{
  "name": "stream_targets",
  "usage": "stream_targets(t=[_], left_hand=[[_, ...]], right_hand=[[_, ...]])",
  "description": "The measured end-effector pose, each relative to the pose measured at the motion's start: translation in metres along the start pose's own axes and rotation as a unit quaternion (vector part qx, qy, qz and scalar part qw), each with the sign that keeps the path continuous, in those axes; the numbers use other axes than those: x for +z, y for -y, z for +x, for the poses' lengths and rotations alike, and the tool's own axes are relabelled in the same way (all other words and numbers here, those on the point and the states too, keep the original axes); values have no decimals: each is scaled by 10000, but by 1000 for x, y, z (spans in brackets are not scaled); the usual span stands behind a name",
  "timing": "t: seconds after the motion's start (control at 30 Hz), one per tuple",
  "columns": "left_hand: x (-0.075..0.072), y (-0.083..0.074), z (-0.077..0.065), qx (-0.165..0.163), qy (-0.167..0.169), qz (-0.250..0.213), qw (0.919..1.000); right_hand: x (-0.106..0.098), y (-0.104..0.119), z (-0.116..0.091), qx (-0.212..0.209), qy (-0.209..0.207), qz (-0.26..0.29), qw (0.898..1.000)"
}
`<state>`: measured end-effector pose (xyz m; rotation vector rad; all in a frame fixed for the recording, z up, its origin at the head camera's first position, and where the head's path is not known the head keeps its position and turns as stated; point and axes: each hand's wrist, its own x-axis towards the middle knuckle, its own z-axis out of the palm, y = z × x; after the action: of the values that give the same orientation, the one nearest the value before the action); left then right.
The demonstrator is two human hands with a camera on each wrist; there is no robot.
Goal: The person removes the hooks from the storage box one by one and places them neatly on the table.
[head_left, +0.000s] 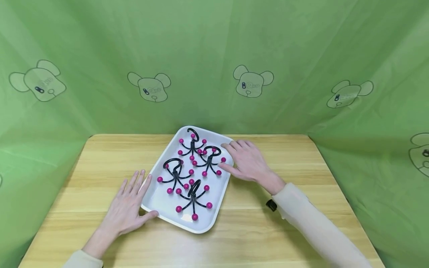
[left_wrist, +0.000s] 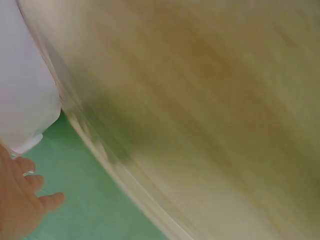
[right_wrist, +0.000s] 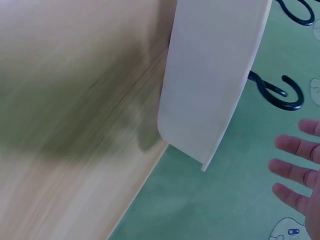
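Observation:
A white tray (head_left: 157,201) lies at an angle on the table. Inside it are several black scalp massagers with hooked handles and pink ball tips: a near massager (head_left: 193,197), a left massager (head_left: 175,174), a right massager (head_left: 209,160) and a far massager (head_left: 192,143). Along the tray's left edge is my left hand (head_left: 125,210), fingers extended and thumb by the near rim. My right hand (head_left: 248,162) is at the right edge, with fingertips at the rim; contact is hard to tell. Neither hand grips anything. The right wrist view shows a hooked handle (right_wrist: 280,97) above the tray wall (right_wrist: 215,75).
The wooden table (head_left: 268,230) carries the tray. Green curtain (head_left: 207,56) with printed mouse heads stands behind the table and along both sides. A small black object (head_left: 271,205) shows beside the right sleeve (head_left: 298,206).

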<state>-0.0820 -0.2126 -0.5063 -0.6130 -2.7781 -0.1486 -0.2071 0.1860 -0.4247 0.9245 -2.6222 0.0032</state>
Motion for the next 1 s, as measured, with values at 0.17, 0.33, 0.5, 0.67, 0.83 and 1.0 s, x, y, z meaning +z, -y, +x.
stream_targets(t=[0.17, 0.33, 0.5, 0.67, 0.83, 1.0], left_hand=[[1, 0, 0, -30, -5, 13, 10000], [1, 0, 0, -41, -21, 31, 10000], [0, -2, 0, -46, -29, 29, 10000], [-1, -3, 0, -95, 36, 14, 9999], [-1, -2, 0, -126, 123, 11, 9998], [-3, -2, -1, -127, 135, 1, 9998]], right_hand=[[9, -5, 12, -179, -21, -59, 9998], [19, -12, 22, -356, 19, -195, 9992], [26, -15, 28, -489, 76, -273, 9984], [29, -15, 34, -488, 248, -340, 9979], [30, -14, 40, -554, 321, -394, 9972], [32, -16, 45, -668, 159, -430, 9967]])
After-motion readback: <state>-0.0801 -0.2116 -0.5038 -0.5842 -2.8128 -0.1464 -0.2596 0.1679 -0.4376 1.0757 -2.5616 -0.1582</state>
